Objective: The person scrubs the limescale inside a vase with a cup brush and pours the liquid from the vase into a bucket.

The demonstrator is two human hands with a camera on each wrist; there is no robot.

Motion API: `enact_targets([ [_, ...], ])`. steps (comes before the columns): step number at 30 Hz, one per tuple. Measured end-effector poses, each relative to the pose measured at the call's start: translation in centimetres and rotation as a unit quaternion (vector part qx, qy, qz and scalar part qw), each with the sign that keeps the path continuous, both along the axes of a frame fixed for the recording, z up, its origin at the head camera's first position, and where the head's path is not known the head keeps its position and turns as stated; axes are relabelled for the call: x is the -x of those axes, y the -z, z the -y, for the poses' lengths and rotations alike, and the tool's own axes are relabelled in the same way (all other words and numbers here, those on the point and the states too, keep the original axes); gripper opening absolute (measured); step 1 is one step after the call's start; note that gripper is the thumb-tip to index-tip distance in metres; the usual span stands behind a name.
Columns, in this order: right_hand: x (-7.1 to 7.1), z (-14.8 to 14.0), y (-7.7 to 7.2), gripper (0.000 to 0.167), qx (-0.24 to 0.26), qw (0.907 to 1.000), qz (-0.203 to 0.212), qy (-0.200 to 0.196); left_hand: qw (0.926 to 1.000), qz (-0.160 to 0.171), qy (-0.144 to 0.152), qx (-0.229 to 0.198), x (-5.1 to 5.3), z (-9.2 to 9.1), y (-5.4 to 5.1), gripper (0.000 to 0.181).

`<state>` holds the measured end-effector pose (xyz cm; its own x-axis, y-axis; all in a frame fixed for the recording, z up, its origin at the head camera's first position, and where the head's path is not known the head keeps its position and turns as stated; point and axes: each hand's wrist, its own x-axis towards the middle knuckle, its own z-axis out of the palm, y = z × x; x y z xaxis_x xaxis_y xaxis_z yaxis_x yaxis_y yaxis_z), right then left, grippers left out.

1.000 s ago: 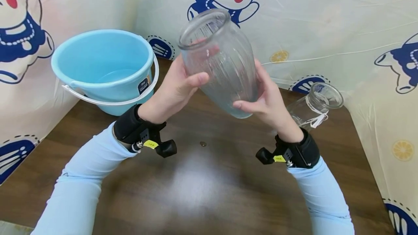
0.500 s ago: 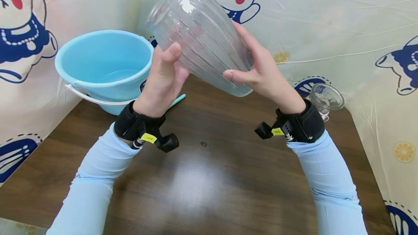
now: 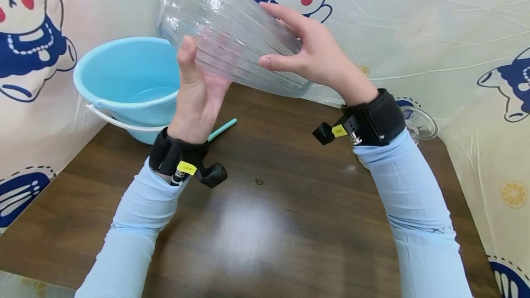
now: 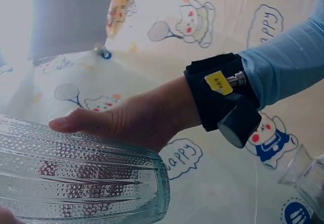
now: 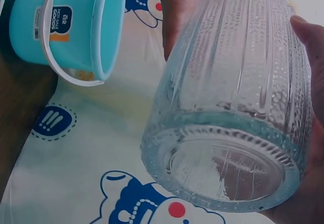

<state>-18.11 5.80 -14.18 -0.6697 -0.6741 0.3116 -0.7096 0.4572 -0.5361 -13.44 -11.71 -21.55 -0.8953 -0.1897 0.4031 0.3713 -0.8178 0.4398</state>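
Observation:
A clear ribbed glass vase [image 3: 236, 36] is held in the air, tilted, its mouth to the upper left near the blue bucket's rim. My left hand [image 3: 196, 91] holds it near the mouth end from below, thumb up on the near side and fingers seen through the glass. At the base end my right hand [image 3: 319, 54] grips it, thumb in front and fingers over the far side. The left wrist view shows the bumpy glass [image 4: 96, 178] close up, and the right wrist view shows the round base [image 5: 228, 173]. The mouth is partly cut off by the head view's top edge.
The light blue bucket [image 3: 145, 116] with a white handle stands at the back left. A slim teal stick [image 3: 222, 129] lies beside it. Behind my right wrist is a smaller glass jar [image 3: 420, 123], mostly hidden. A small wet-looking spot [image 3: 259, 181] marks the brown table [image 3: 298, 224].
Both hands have raised the vase and swung its mouth left over the bucket, tipping it closer to horizontal. The teal stick has come into sight; my right arm now covers more of the jar.

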Motion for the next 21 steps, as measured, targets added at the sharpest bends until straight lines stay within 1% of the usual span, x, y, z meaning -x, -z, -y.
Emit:
enact_targets([
  [3,0.5,0.8,-0.6,0.070,-0.030,0.9995,-0.002,0.003,0.9993,-0.006,0.008,-0.036,0.4,0.3,0.2,0.092],
  [5,0.8,1.4,-0.9,0.070,-0.047,0.9989,0.000,0.005,0.9978,-0.015,0.012,-0.063,0.6,0.5,0.4,0.090],
  [6,1.0,1.6,-1.1,0.070,-0.056,0.9984,0.000,0.006,0.9968,-0.020,0.013,-0.076,0.6,0.6,0.5,0.086],
  [8,1.3,2.2,-1.4,0.070,-0.070,0.9975,0.000,0.007,0.9944,-0.023,0.017,-0.102,0.7,0.8,0.6,0.069],
  [10,1.5,2.7,-1.6,0.070,-0.086,0.9963,0.000,0.005,0.9933,-0.019,0.007,-0.113,0.8,1.0,0.7,0.050],
  [12,1.9,3.2,-1.7,0.071,-0.106,0.9944,0.000,0.005,0.9921,-0.009,0.001,-0.125,0.9,1.1,0.8,0.039],
  [18,2.6,4.2,-2.0,0.074,-0.166,0.9862,0.003,0.004,0.9845,0.024,0.002,-0.174,1.4,1.3,1.2,0.041],
  [21,2.9,4.8,-2.1,0.073,-0.183,0.9832,-0.004,0.000,0.9797,0.035,-0.002,-0.197,1.6,1.4,1.4,0.041],
])
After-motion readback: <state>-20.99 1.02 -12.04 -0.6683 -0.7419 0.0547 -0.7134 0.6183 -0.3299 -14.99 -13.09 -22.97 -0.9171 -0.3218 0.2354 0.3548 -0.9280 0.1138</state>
